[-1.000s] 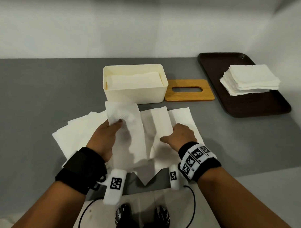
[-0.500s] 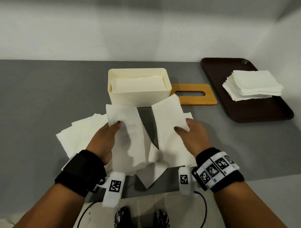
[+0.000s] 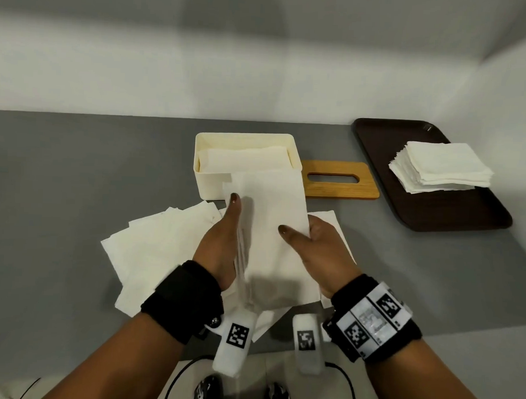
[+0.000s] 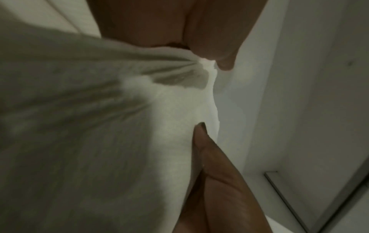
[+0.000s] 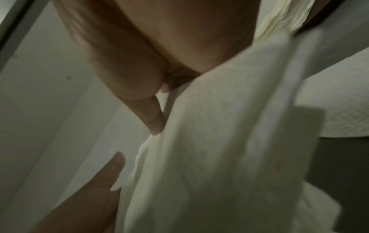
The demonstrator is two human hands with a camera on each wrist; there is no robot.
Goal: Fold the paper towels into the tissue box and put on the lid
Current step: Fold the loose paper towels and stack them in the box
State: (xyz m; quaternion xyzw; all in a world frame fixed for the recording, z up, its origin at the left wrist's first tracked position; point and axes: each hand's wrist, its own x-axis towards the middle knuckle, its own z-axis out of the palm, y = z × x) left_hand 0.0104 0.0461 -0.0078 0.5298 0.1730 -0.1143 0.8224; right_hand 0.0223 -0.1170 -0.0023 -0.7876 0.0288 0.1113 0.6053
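One folded paper towel (image 3: 269, 229) is held up between both hands, lifted off the bench (image 3: 78, 169) and hanging in front of the tissue box, its top edge overlapping the near wall of the box as seen from the head view. The left hand (image 3: 221, 242) grips the towel's left edge, thumb stretched up along the front, fingers behind; the left wrist view shows the thumb (image 4: 201, 141) pressed on the sheet and the paper bunched under the fingers. The right hand (image 3: 316, 246) holds the right edge, thumb laid across the front face and fingers curled behind; the right wrist view shows the same pinch, though blurred.

One cream tissue box (image 3: 214, 179) stands just beyond the hands, open, with white towels already lying inside. One wooden lid (image 3: 339, 190) with a slot in it lies flat on the bench just right of the box, beyond the right hand.

Under and to the left of the hands, several loose sheets (image 3: 158, 249) lie spread and overlapping on the bench; I cannot count them exactly. Well to the right of the right hand sits one dark tray (image 3: 452, 212), carrying one stack of towels (image 3: 441, 166).
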